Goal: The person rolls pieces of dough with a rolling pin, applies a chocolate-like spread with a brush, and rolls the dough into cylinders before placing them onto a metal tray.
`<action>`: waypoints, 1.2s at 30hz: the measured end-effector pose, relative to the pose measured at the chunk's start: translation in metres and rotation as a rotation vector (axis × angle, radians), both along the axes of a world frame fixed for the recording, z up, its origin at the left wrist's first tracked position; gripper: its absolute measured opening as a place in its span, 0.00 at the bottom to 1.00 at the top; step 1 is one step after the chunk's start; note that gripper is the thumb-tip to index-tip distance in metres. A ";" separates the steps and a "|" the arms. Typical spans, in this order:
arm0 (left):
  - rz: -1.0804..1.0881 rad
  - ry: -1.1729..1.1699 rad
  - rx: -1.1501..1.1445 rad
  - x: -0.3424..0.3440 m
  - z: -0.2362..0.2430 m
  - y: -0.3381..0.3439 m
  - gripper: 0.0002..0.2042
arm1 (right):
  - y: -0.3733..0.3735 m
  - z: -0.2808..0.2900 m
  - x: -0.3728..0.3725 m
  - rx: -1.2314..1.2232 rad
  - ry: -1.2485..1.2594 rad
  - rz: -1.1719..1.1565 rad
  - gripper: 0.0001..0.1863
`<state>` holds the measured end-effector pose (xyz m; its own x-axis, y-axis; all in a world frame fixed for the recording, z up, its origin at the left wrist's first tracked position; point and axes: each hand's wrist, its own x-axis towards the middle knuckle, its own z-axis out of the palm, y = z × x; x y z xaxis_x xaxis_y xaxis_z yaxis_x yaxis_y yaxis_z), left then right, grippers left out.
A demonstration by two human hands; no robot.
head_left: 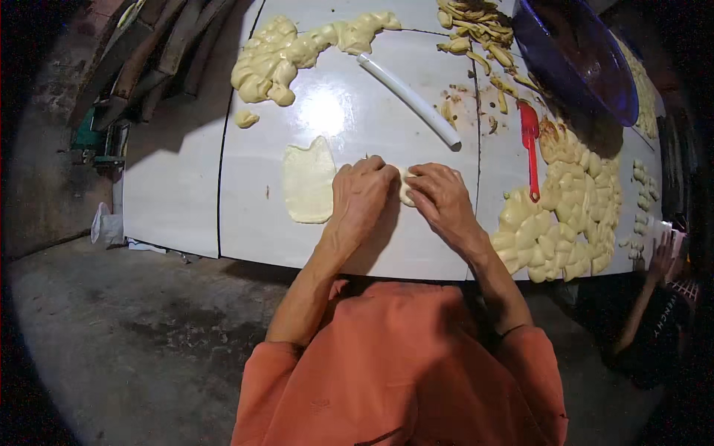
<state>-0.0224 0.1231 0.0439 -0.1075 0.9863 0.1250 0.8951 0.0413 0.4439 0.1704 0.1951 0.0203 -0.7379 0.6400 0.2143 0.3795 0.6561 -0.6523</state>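
Observation:
My left hand [363, 192] is curled down on the table just right of a flattened pale dough sheet [305, 186]; what lies under its fingers is hidden. My right hand [439, 199] has its bent fingers on a small pale dough piece [407, 186], close to my left fingertips. Beyond both hands lies a white rolling rod [409, 99], angled across the white table [171, 201]. A lumpy mass of dough [271, 70] sits at the back left, with a small separate lump nearby.
At right are many dough pieces [565, 215], a red spatula [531, 149], peeled banana pieces [476, 30] and a large blue basin [576, 59]. Dark planks [134, 59] stand back left. A co-worker's arm [643, 297] reaches the table's right end, beside rows of small pieces.

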 end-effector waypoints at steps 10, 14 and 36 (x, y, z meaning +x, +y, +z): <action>0.033 -0.451 0.041 -0.011 -0.003 -0.012 0.06 | -0.002 0.000 -0.002 0.032 -0.052 -0.018 0.11; 0.098 -0.659 0.015 -0.015 -0.007 -0.019 0.07 | -0.002 0.001 -0.005 0.070 -0.081 -0.011 0.11; 1.131 0.146 -0.907 -0.178 -0.086 -0.450 0.19 | -0.007 0.007 -0.017 -0.367 0.082 -0.154 0.13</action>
<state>-0.2007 -0.3271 -0.0417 -0.9055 0.1291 -0.4042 0.2286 0.9510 -0.2082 0.1532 0.1880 0.0275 -0.6171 0.7868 0.0054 0.3921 0.3134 -0.8649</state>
